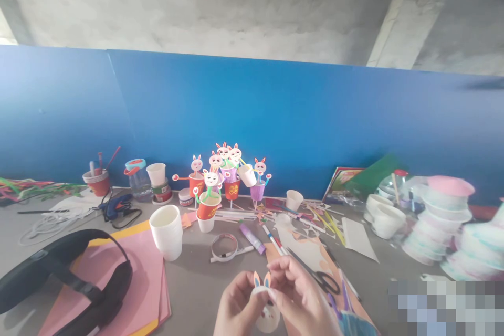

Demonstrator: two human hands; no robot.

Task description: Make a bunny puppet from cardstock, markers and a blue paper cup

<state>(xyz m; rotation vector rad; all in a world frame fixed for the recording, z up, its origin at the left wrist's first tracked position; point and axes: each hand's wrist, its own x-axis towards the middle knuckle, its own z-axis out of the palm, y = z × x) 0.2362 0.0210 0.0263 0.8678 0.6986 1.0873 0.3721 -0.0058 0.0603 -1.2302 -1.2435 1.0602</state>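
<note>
At the bottom middle, a small white paper rabbit face (268, 320) with upright orange-edged ears is held between both hands. My left hand (239, 304) pinches its left side near the top, thumb in front. From the other side my right hand (295, 294) grips the top edge by the right ear, its fingers bent around it. My thumbs cover part of the face. Close to my right hand lie black-handled scissors (327, 282) on orange paper (354, 299). A purple glue stick (252, 239) and a clear tape roll (224, 247) lie beyond my hands.
Several rabbit-headed paper-cup figures (208, 205) stand along the blue partition (236, 105). A white cup (166, 232) stands by pink paper sheets (137, 278) and a black headset-like object (63, 273) at left. Stacked painted cups (441, 226) stand at right. Pens and paper scraps lie around the middle.
</note>
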